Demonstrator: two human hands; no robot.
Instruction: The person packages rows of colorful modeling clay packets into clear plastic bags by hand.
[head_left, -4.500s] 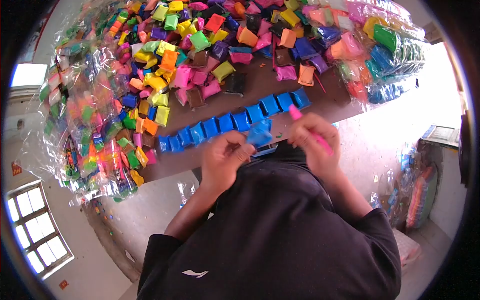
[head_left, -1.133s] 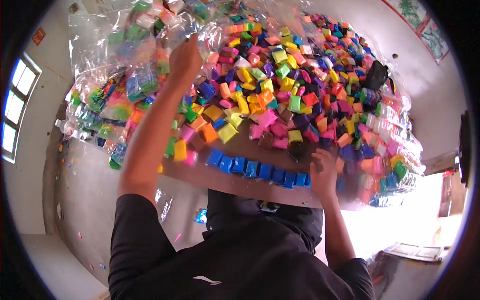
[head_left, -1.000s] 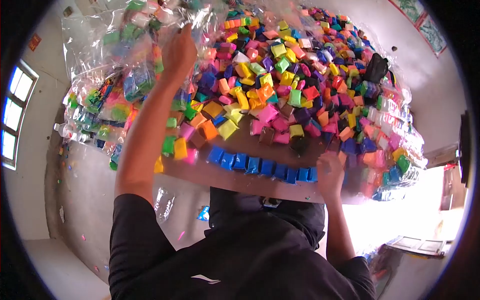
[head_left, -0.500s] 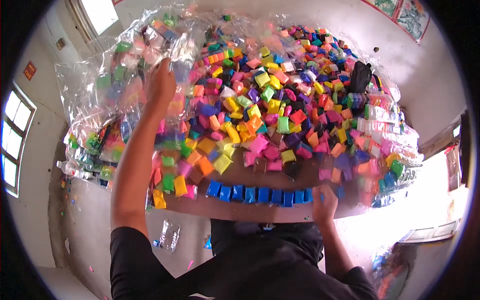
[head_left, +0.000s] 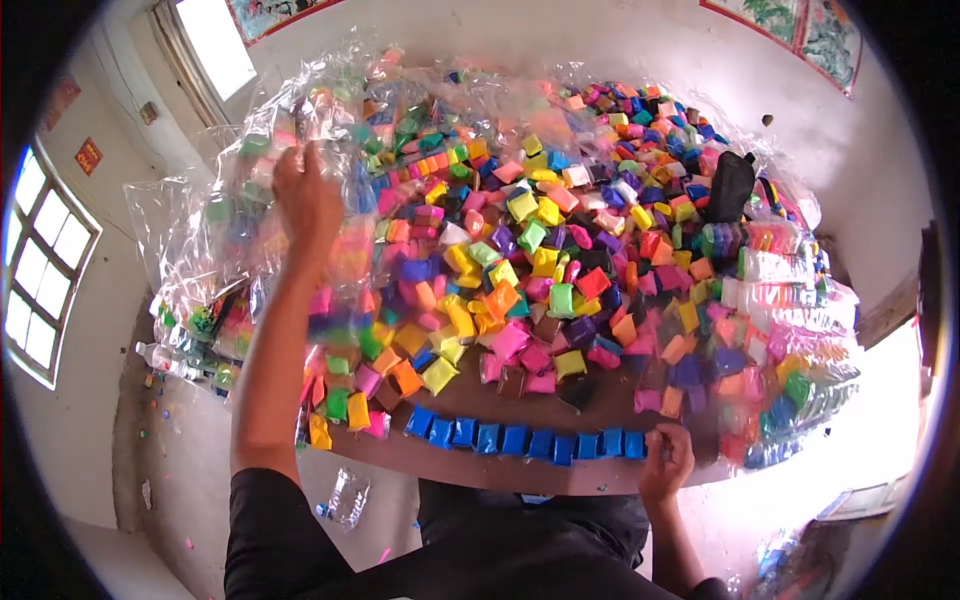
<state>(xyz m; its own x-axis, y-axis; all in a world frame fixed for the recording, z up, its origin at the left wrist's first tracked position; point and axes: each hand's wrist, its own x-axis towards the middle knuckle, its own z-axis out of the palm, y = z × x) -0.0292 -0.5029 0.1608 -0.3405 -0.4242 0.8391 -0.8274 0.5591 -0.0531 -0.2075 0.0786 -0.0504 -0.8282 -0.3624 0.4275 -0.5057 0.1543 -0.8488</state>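
Note:
My left hand (head_left: 308,200) is up among the crinkled clear plastic bags (head_left: 250,170) at the far left of the table, its bent fingers closed on the film. Along the near edge runs a slightly curved row of small blue packets (head_left: 514,440), laid side by side. At the right end of that row rests my right hand (head_left: 667,462), fingers curled beside the last blue packet (head_left: 634,445). What lies inside those curled fingers, if anything, is hidden.
A large heap of small colourful packets (head_left: 510,340) covers the brown table (head_left: 450,470). Stacked clear packs (head_left: 775,265) and a black pouch (head_left: 731,187) stand on the right. A plastic wrapper (head_left: 345,498) lies on the floor.
My left hand has shifted slightly left among the plastic bags. My right hand stays by the row's right end, its fingers looser. The whole view has tilted, so the table appears lower.

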